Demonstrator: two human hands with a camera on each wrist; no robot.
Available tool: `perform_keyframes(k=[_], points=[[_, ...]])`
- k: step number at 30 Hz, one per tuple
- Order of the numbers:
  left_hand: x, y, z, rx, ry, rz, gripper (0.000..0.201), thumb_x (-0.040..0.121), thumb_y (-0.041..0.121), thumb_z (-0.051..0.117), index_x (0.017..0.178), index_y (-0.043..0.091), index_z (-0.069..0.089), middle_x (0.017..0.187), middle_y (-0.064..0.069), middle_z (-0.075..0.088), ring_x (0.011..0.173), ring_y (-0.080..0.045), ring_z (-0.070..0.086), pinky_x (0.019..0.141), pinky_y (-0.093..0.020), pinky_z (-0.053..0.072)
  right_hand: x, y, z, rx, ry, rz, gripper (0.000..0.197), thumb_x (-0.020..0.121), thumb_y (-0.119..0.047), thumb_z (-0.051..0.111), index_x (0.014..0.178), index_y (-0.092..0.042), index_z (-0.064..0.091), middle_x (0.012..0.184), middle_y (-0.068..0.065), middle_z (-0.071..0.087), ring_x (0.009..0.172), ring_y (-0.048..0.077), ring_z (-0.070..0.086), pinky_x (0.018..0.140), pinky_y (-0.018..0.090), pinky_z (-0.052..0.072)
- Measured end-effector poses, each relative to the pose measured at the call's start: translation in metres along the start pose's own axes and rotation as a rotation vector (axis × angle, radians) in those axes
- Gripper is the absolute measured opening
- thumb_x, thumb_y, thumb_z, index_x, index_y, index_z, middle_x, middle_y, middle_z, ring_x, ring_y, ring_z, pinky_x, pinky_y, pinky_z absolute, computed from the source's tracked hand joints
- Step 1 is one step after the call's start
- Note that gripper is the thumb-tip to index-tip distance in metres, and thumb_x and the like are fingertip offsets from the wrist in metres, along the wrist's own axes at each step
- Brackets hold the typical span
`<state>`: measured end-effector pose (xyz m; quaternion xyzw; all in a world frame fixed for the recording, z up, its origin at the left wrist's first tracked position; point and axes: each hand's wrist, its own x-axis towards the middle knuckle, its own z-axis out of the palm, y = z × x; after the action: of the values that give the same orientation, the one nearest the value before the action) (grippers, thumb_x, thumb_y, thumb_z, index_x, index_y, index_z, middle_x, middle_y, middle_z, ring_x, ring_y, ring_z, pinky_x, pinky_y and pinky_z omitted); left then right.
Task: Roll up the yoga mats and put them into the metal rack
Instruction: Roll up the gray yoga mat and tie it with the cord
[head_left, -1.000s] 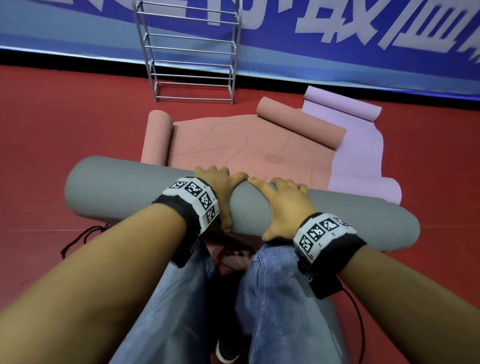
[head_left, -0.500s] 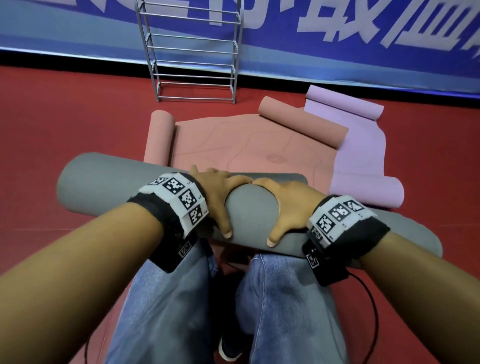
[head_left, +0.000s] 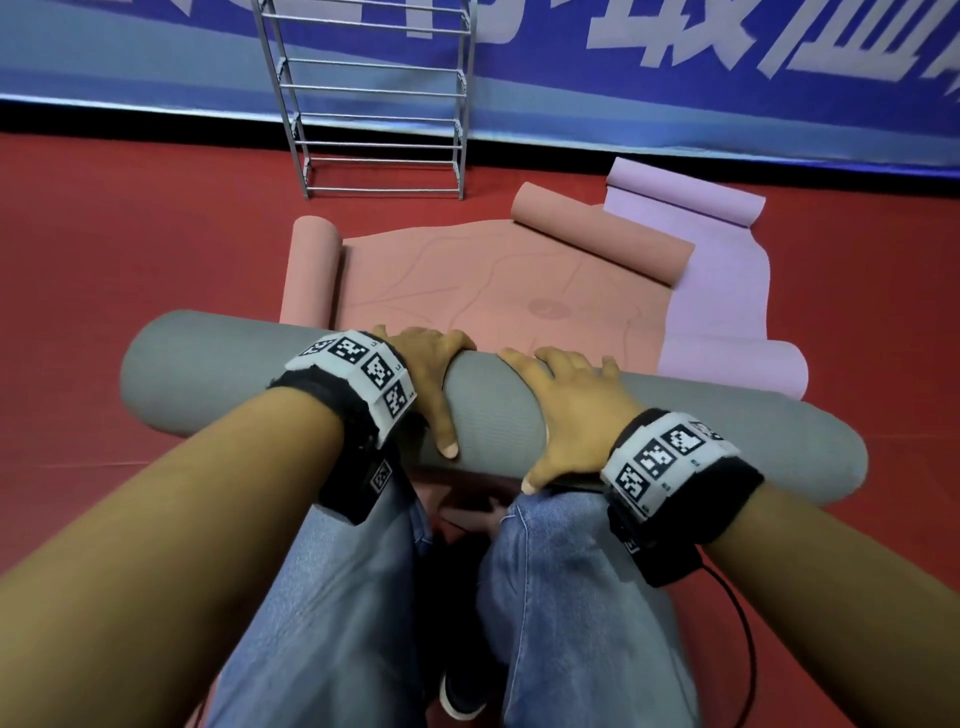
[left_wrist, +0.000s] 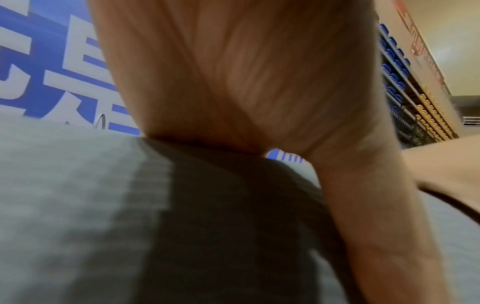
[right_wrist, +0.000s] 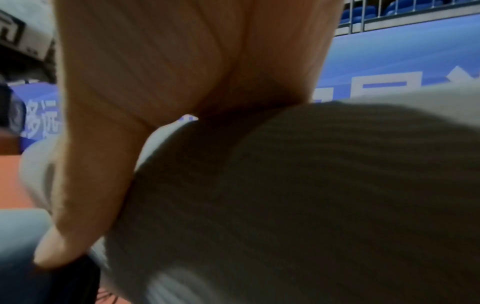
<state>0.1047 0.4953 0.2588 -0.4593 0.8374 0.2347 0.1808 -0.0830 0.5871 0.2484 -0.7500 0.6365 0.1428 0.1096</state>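
A thick rolled grey yoga mat (head_left: 218, 379) lies across in front of my knees, its right end lower. My left hand (head_left: 428, 374) grips its middle, fingers over the far side and thumb down the near side. My right hand (head_left: 569, 410) grips it just to the right in the same way. Both wrist views show a palm pressed on the grey mat (left_wrist: 78, 205) (right_wrist: 311, 205). Beyond lies a salmon mat (head_left: 467, 291), flat in the middle with both ends rolled. A lilac mat (head_left: 727, 280), also curled at both ends, lies to its right. The metal rack (head_left: 374, 104) stands against the far wall.
Red floor (head_left: 104, 260) surrounds the mats. A blue banner (head_left: 675, 93) runs along the far wall behind the rack. My legs in jeans (head_left: 363, 597) are below the grey roll, and a black cable (head_left: 737, 623) trails from the right wristband.
Both hands shifted their grip on the grey roll, which rose at its left end and then came back toward level. The view moved slightly closer to the rack.
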Motion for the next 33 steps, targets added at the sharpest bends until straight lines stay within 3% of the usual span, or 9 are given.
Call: perform_keyframes(k=[2,5,9,13,17,21,23,28,33], points=[[-0.001,0.002,0.004,0.073,0.021,-0.022,0.125,0.040,0.059,0.090,0.145,0.039,0.024,0.141,0.006,0.040,0.139,-0.022,0.026,0.107,-0.063,0.016,0.004,0.002,0.004,-0.004,0.028,0.002,0.140,0.044,-0.066,0.083,0.151,-0.036,-0.001,0.143,0.005,0.036,0.130,0.027,0.037,0.108,0.060,0.027],[-0.008,0.007,0.020,0.154,0.090,-0.054,0.140,0.043,0.056,0.090,0.151,0.043,0.001,0.159,-0.003,0.011,0.147,-0.027,0.003,0.107,-0.073,0.003,0.013,0.008,0.003,0.014,0.039,-0.019,0.135,0.044,-0.066,0.082,0.151,-0.036,0.005,0.134,0.004,0.046,0.120,0.027,0.045,0.100,0.050,0.037],[-0.017,0.013,0.052,0.299,0.236,-0.034,0.144,0.049,0.057,0.086,0.150,0.037,-0.014,0.159,-0.006,0.001,0.147,-0.031,0.002,0.107,-0.073,0.004,0.026,0.015,-0.004,0.083,0.011,-0.024,0.127,0.043,-0.064,0.084,0.146,-0.043,0.013,0.125,0.001,0.054,0.112,0.026,0.051,0.095,0.046,0.042],[-0.013,0.010,0.056,0.289,0.319,-0.024,0.134,0.053,0.056,0.083,0.150,0.037,-0.007,0.155,-0.005,0.013,0.142,-0.029,0.015,0.108,-0.069,0.015,0.033,0.018,-0.004,0.109,-0.023,-0.031,0.126,0.043,-0.064,0.084,0.145,-0.044,0.013,0.126,0.001,0.053,0.114,0.026,0.051,0.097,0.047,0.042],[-0.007,0.011,0.049,0.304,0.357,0.009,0.122,0.052,0.059,0.079,0.148,0.036,0.007,0.144,-0.002,0.033,0.129,-0.029,0.036,0.102,-0.058,0.032,0.029,0.020,-0.001,0.080,0.001,-0.032,0.129,0.048,-0.066,0.082,0.150,-0.040,0.008,0.141,0.000,0.043,0.127,0.026,0.042,0.103,0.050,0.035],[0.000,0.008,0.036,0.279,0.265,0.001,0.122,0.048,0.053,0.084,0.145,0.037,0.013,0.139,0.000,0.040,0.125,-0.030,0.041,0.100,-0.058,0.037,0.012,0.011,0.017,-0.086,0.061,0.026,0.141,0.047,-0.072,0.079,0.152,-0.038,-0.009,0.158,0.009,0.017,0.145,0.030,0.018,0.111,0.067,0.013],[0.001,0.009,0.029,0.280,0.211,-0.010,0.123,0.046,0.050,0.087,0.145,0.038,0.015,0.138,0.000,0.042,0.123,-0.031,0.043,0.099,-0.058,0.038,0.009,0.006,0.025,-0.134,0.096,0.063,0.142,0.049,-0.066,0.083,0.151,-0.040,-0.013,0.159,0.010,0.012,0.146,0.031,0.014,0.110,0.068,0.011],[-0.002,0.013,0.024,0.283,0.182,-0.020,0.123,0.046,0.049,0.088,0.145,0.039,0.017,0.137,0.000,0.043,0.122,-0.030,0.043,0.098,-0.056,0.039,0.010,0.005,0.023,-0.127,0.155,0.065,0.129,0.056,-0.053,0.083,0.151,-0.042,-0.004,0.150,0.008,0.027,0.134,0.028,0.030,0.106,0.056,0.025],[-0.014,0.012,0.020,0.301,0.232,0.015,0.116,0.046,0.052,0.085,0.141,0.042,0.020,0.130,0.006,0.048,0.114,-0.028,0.048,0.090,-0.049,0.042,-0.003,0.004,0.010,-0.149,0.175,0.053,0.126,0.052,-0.055,0.081,0.148,-0.045,0.000,0.138,0.004,0.039,0.121,0.027,0.040,0.098,0.049,0.031]])
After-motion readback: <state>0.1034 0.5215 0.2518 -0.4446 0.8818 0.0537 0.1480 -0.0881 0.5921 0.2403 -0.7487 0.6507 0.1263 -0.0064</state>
